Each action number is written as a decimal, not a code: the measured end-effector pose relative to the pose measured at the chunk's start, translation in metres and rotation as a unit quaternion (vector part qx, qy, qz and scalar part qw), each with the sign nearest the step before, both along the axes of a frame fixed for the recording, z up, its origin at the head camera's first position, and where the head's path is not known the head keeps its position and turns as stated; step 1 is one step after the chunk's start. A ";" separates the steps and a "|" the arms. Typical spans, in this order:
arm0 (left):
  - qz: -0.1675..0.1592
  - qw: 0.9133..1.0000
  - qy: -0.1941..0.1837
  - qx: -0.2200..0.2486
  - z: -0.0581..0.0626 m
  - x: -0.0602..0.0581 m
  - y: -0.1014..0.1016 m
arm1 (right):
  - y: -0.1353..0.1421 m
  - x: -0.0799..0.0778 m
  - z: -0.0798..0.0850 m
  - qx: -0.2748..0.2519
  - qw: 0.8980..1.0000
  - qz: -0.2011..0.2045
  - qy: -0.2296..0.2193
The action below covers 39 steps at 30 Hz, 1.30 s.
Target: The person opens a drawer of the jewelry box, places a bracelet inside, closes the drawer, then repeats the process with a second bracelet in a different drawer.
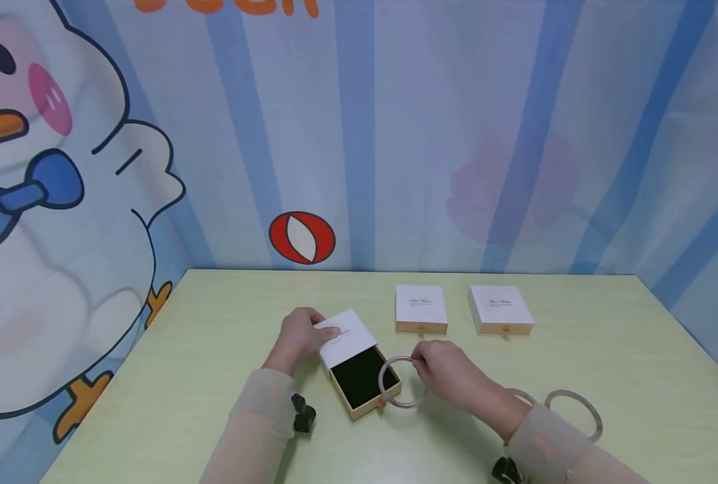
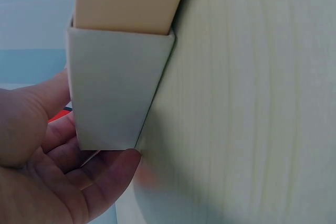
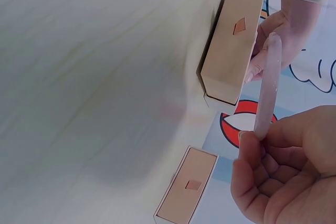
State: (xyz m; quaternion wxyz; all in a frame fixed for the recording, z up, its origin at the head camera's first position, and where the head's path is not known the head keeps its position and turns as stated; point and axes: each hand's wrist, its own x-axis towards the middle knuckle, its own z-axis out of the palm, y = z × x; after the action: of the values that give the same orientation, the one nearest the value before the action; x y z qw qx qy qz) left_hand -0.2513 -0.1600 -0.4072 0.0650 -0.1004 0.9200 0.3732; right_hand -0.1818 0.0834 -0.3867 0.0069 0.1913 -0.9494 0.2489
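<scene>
Pale, likely brittle, the ring [image 3: 268, 87] is rim-pinched by the right grip [image 1: 445, 368]. The box [image 1: 349, 344] is held by the left grip [image 1: 300, 336].

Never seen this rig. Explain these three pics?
No machine: the left grip and right grip are a person's bare hands. The wide picture comes from a head-worn camera; the close-ups from wrist cameras, one per side. The left grip holds a white-and-tan, cardboard-looking box, its dark-lined drawer partly open. The right grip pinches a pale, translucent ring near the drawer. On the pale wood-grain table lie two similar closed boxes and two more rings, partly hidden.
</scene>
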 end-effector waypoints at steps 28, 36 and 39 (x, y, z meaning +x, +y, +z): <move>0.001 1.000 0.003 0.002 -0.002 0.001 -0.002 | -0.017 -0.007 -0.003 -0.026 1.000 -0.012 -0.004; 0.002 1.000 0.002 0.005 -0.001 -0.001 -0.002 | -0.022 -0.011 -0.002 -0.029 0.999 -0.016 -0.016; 0.001 1.000 0.002 0.005 -0.001 -0.001 -0.002 | -0.024 -0.013 -0.002 -0.033 0.999 -0.015 -0.014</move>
State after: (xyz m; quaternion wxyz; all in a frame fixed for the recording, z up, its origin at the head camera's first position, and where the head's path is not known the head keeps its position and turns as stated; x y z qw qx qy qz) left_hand -0.2526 -0.1617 -0.4085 0.0635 -0.1003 0.9181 0.3782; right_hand -0.1949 0.0597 -0.3884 0.0041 0.1729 -0.9436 0.2825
